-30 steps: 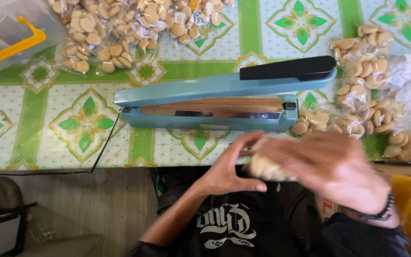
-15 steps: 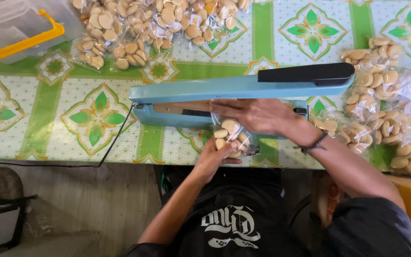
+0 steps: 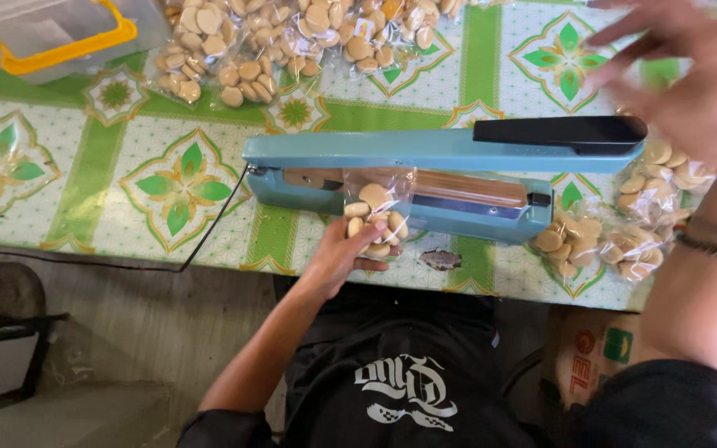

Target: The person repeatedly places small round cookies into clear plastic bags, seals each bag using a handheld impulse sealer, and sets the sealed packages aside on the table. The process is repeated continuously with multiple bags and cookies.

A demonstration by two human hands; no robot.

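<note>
A light blue heat sealer [image 3: 392,153] with a black handle [image 3: 559,133] lies across the table, its arm raised. My left hand [image 3: 343,253] holds a clear bag of pale round biscuits [image 3: 375,217] from below, the bag's top edge laid on the sealer's brown strip. My right hand [image 3: 695,79] is up above the black handle end, blurred, fingers spread and holding nothing.
Several filled biscuit bags lie at the top [image 3: 292,41] and at the right [image 3: 624,224] of the green-patterned tablecloth [image 3: 176,187]. A clear box with a yellow clasp [image 3: 51,33] stands top left. A black cord [image 3: 209,224] runs off the sealer's left end.
My right hand has let go of the bag and lifted up to the right, above the sealer's handle. My left hand has moved the bag up onto the sealer's strip.
</note>
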